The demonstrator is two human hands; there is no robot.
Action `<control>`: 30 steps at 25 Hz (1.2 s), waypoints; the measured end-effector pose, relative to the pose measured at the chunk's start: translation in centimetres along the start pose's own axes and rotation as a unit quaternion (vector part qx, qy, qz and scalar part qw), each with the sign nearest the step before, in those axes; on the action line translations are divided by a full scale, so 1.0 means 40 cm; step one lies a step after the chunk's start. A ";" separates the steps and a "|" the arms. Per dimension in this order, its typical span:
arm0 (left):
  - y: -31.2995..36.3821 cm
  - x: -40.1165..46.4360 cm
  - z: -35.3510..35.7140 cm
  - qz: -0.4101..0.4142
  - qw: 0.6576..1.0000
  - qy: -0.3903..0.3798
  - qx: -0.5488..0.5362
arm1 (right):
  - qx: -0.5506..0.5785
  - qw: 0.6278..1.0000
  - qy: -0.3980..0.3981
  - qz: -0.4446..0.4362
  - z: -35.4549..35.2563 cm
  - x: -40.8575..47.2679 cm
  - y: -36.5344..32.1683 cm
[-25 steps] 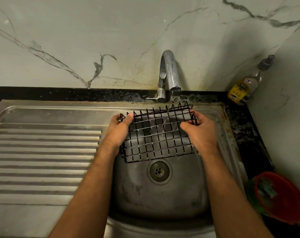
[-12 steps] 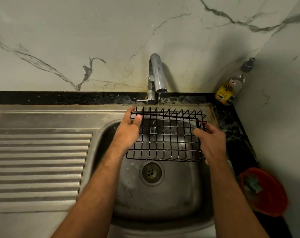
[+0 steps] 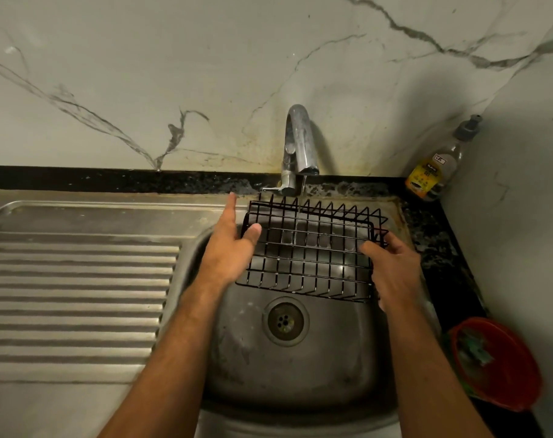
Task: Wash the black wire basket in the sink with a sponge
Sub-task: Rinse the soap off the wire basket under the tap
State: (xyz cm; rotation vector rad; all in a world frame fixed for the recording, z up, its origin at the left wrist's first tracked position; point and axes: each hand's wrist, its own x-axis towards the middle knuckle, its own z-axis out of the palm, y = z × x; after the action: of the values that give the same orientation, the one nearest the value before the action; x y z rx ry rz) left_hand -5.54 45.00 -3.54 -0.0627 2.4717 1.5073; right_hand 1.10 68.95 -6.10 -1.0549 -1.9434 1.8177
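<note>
**Basket under the tap, sponge off to the right**

The black wire basket (image 3: 310, 251) hangs over the sink (image 3: 300, 368) bowl, its long axis running left to right, a thin stream from the tap (image 3: 297, 143) falling on its far edge. The right hand (image 3: 392, 267) grips the basket's right end, fingers curled under the wires. The left hand (image 3: 229, 248) lies at the left end with fingers straight, thumb touching the wire. What looks like the sponge sits in the red bowl (image 3: 518, 390), near right, so the right hand is much nearer to it.
</note>
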 end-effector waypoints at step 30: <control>0.056 -0.044 0.181 0.166 0.875 0.062 0.450 | -0.011 0.998 -0.045 -0.038 0.103 -0.057 -0.009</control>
State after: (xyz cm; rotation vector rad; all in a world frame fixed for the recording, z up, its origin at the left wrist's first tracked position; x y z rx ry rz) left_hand -2.88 52.26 -4.33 0.4608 3.1375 0.2869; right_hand -0.09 64.37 -5.84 -0.9068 -2.0299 1.8350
